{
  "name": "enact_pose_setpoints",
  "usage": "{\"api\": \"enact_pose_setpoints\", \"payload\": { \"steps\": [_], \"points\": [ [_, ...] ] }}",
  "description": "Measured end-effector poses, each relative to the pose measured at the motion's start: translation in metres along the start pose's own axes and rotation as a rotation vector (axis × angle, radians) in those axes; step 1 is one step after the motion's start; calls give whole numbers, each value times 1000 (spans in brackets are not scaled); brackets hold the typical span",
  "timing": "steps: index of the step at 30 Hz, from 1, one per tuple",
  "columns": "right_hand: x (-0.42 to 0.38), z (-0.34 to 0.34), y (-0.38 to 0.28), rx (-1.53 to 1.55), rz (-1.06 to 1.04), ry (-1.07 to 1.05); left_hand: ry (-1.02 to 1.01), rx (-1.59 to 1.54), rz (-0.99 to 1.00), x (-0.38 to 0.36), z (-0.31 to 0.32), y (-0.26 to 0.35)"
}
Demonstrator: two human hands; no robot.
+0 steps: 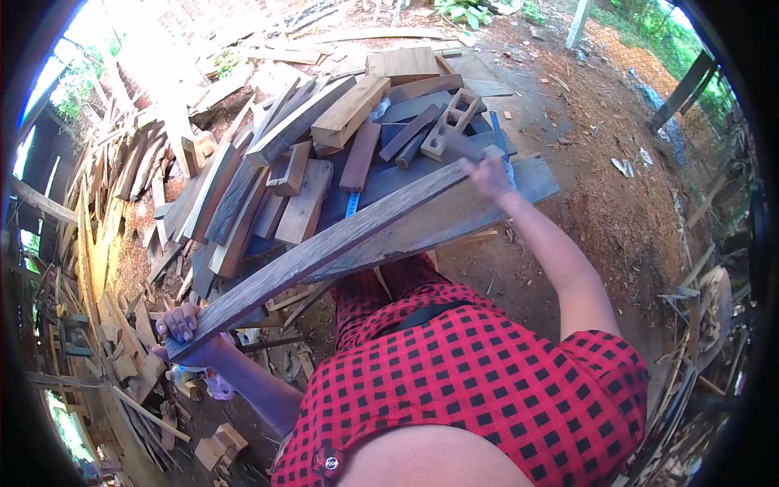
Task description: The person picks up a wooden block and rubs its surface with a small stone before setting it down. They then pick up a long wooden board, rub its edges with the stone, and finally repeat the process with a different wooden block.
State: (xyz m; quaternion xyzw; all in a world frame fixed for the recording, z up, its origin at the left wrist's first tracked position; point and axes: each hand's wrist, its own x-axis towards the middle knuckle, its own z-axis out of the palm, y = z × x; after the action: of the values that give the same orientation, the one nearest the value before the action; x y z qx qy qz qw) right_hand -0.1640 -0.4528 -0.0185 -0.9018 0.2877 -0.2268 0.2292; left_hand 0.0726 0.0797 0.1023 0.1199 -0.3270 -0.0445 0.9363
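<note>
A long, weathered wooden plank (324, 248) runs diagonally in front of me, from lower left to upper right. My left hand (180, 326) is wrapped around its near lower-left end, fingers over the edge. At the far upper-right end, my right hand (490, 178) grips the plank, though it is slightly blurred. Just beyond that hand is a dark blurred shape (462, 147) I cannot make out. Beneath the held plank lies a wide board (442, 215) on the workbench. A reddish-brown wood block (360, 158) rests behind the plank.
Cut beams (350, 112) and blocks are heaped across the bench. A wooden piece with square openings (451, 123) sits near the right hand. Long offcuts (105, 268) lean at left, and small blocks (219, 446) lie on the ground. A post (682, 91) stands at right.
</note>
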Motion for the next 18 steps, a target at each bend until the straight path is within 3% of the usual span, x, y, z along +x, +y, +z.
{"api": "enact_pose_setpoints", "payload": {
  "steps": [2, 5, 8, 10, 12, 13, 14, 16, 18],
  "points": [
    [14, 5, 60, -232, 308, 62, -1, 16, 13, 1, 3, -3],
    [20, 20, 73, -299, 435, 154, 25, 27, 22, 1, 8, -2],
    [16, 36, 36, -191, 450, 254, -21, 17, -41, 2, 1, 4],
    [-10, 28, -39, -94, 66, 327, -20, -8, -54, 3, 2, 2],
    [-34, 23, -113, 231, -149, 201, -9, -20, -55, 4, 5, 0],
    [-45, 14, -155, 404, -367, 288, 6, -29, -56, 5, 8, -1],
    [-49, 12, -180, 627, -359, -96, 3, -33, -60, 5, 11, -2],
    [-70, 24, -229, 581, -627, 46, 28, -4, -31, 5, 16, -3],
    [-76, 19, -244, 592, -701, 3, 19, -6, -38, 4, 17, -1]
  ]
}}
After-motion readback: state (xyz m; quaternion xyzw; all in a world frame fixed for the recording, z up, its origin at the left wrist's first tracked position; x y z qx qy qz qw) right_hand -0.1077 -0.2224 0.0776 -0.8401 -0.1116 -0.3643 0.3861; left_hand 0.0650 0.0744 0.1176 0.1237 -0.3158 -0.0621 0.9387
